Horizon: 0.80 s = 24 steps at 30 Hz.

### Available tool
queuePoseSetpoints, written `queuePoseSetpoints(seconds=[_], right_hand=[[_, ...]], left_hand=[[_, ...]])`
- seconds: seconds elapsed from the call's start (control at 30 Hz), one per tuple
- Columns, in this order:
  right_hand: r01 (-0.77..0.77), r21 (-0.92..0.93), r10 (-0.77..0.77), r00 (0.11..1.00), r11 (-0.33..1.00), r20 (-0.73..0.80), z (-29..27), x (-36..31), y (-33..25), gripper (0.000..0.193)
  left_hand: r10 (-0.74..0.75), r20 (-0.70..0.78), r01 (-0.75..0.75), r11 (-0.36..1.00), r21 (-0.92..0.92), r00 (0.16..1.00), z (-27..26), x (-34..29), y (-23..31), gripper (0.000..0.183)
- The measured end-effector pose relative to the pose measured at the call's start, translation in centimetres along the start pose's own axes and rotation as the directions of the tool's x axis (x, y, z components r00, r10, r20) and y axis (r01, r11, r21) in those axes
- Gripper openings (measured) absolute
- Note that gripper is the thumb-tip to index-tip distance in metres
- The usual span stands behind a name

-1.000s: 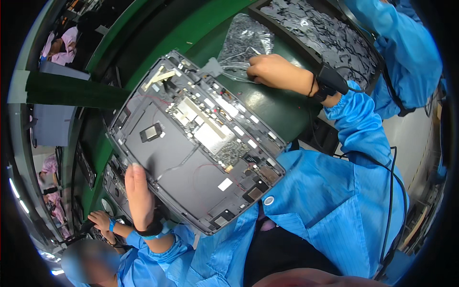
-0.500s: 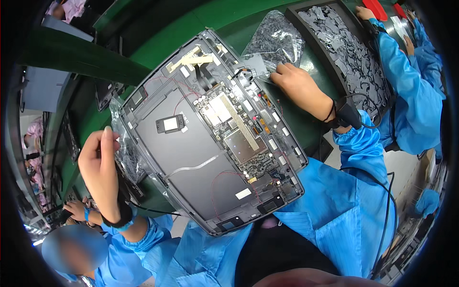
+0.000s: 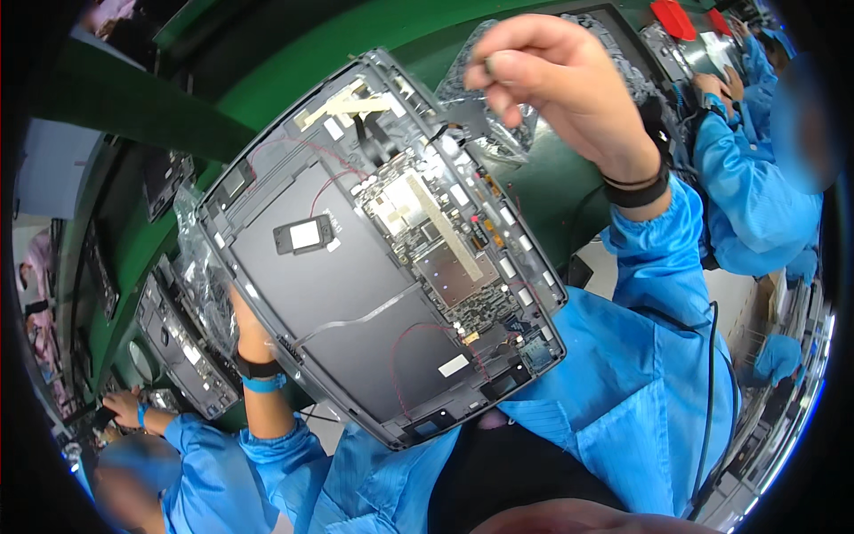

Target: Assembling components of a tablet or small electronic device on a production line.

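Note:
In front of me is an opened grey device housing (image 3: pixel 347 267), its inside facing up. It carries a circuit board (image 3: pixel 436 240), thin red wires, a flat white cable (image 3: pixel 360 318) and a black speaker-like module (image 3: pixel 303 235) with a white label. My left hand (image 3: pixel 249 325) is at the housing's left edge, its fingers hidden behind that edge. Beyond the housing's far right corner, my right hand (image 3: pixel 560 89) is raised, thumb and forefinger pinched together. Something small and dark shows at the thumb tip, too small to name.
A clear bag of dark pieces (image 3: pixel 458 84) lies behind my right hand on the green bench (image 3: pixel 414 40). Clear plastic wrap (image 3: pixel 209 285) lies left of the housing, beside another opened device (image 3: pixel 189 351). Co-workers in blue sleeves (image 3: pixel 743 196) sit on both sides.
My right hand has lifted from beside the bag and turned, now pinched in the air. My left hand has moved in to the housing's left edge. The housing has shifted slightly left in view.

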State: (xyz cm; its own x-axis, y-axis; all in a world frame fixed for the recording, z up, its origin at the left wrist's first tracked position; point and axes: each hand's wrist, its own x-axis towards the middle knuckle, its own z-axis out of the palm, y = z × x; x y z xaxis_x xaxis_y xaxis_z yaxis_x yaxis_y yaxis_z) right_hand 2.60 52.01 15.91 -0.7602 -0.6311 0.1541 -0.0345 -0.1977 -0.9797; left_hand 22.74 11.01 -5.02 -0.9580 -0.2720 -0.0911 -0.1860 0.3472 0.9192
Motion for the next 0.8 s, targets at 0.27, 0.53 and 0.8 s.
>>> queuePoseSetpoints(seconds=[0.27,0.53,0.8], right_hand=[[-0.106,0.169,0.075,0.981,0.98,0.181,0.1,1.8,-0.2,0.023],[0.172,-0.57,-0.169,0.984,0.803,0.058,1.6,4.4,0.7,0.025],[0.22,-0.826,-0.115,0.976,0.519,0.187,4.5,4.9,-0.9,0.007]], left_hand=[[0.048,0.152,-0.074,0.982,0.171,0.987,0.8,0.0,4.9,0.038],[0.096,-0.069,-0.091,0.993,0.082,0.993,0.9,1.5,6.9,0.037],[0.443,0.041,-0.411,0.788,0.459,0.896,1.1,6.6,7.6,0.039]])
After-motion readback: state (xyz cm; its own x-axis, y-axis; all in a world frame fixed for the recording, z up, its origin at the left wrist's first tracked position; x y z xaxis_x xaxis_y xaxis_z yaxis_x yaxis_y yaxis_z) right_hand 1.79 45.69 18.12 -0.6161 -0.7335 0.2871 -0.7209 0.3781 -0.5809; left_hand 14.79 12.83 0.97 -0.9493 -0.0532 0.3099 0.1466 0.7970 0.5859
